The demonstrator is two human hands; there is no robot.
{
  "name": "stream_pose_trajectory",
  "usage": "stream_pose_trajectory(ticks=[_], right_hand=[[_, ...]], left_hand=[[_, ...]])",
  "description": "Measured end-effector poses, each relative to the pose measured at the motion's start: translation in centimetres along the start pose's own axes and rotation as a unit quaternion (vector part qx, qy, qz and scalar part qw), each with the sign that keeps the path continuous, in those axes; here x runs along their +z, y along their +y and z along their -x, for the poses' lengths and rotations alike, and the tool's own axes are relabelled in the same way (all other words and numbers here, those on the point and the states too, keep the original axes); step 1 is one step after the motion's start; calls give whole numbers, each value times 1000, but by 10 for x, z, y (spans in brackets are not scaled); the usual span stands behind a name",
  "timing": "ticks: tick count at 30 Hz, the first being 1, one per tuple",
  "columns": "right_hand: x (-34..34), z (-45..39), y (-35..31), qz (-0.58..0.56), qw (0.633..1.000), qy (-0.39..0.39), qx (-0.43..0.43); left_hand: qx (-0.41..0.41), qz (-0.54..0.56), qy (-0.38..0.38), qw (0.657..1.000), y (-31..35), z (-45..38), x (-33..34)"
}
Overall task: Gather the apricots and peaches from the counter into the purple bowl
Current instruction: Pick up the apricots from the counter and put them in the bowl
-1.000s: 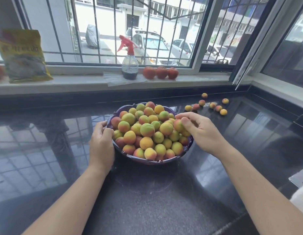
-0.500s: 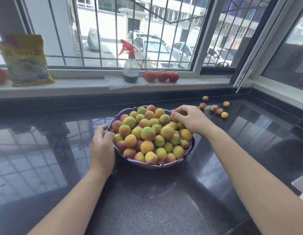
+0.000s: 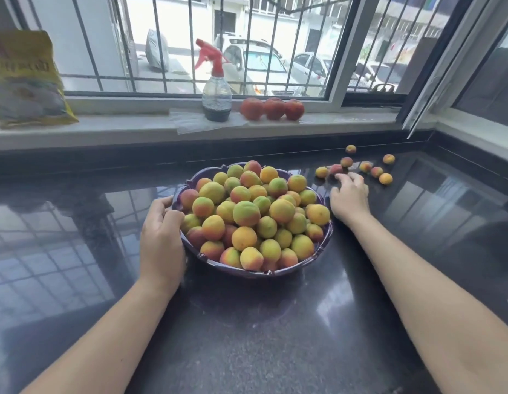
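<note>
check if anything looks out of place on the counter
A few small orange-red fruits lie loose on the glossy black stone counter, right of the heaped purple scalloped bowl; nothing looks spilled or damaged.

One purple bowl (image 3: 187,245), roughly eight loose apricots (image 3: 385,178), three peaches (image 3: 273,108)
</note>
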State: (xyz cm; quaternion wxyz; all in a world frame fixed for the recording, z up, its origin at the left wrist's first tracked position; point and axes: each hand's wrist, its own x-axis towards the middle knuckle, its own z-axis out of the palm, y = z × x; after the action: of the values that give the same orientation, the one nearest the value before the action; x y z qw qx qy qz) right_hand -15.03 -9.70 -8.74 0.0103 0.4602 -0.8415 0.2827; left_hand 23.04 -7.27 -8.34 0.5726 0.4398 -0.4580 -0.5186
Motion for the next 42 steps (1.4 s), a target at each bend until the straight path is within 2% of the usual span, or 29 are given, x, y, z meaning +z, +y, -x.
stream_pose_trajectory(ticks=[6,10,15,20,27,29,31,33,37,40,42], right_hand=[[16,-39,-6,75,996,-13,-44],[27,-55,-9,152,975,14,-162],[30,-55,-6,144,974,61,-164],[25,-53,-7,138,986,32,-90],[11,-35,-11,-29,997,27,-72],[5,-23,-10,-125,992,10,-31],[-5,-6,-14,-301,952,-53,30],[-25,17,-22,-404,910,-86,26],[-74,69,-50,-406,906,-92,-80],[-89,103,-74,-314,936,-82,-135],[-86,115,-82,-273,950,-74,-130]], left_hand=[[3,27,8,1000,1,2,6],[6,11,11,1000,-1,1,6],[7,11,19,1000,-1,0,7],[5,-10,17,1000,-3,0,4],[12,-28,13,999,-3,-2,2],[18,-35,11,999,-3,-3,2],[17,-44,14,999,-4,-3,1],[15,-49,16,999,-5,-4,-1],[9,-54,10,998,-6,-5,-3],[-1,-54,10,998,-2,-1,-2],[-3,-50,8,999,1,2,0]])
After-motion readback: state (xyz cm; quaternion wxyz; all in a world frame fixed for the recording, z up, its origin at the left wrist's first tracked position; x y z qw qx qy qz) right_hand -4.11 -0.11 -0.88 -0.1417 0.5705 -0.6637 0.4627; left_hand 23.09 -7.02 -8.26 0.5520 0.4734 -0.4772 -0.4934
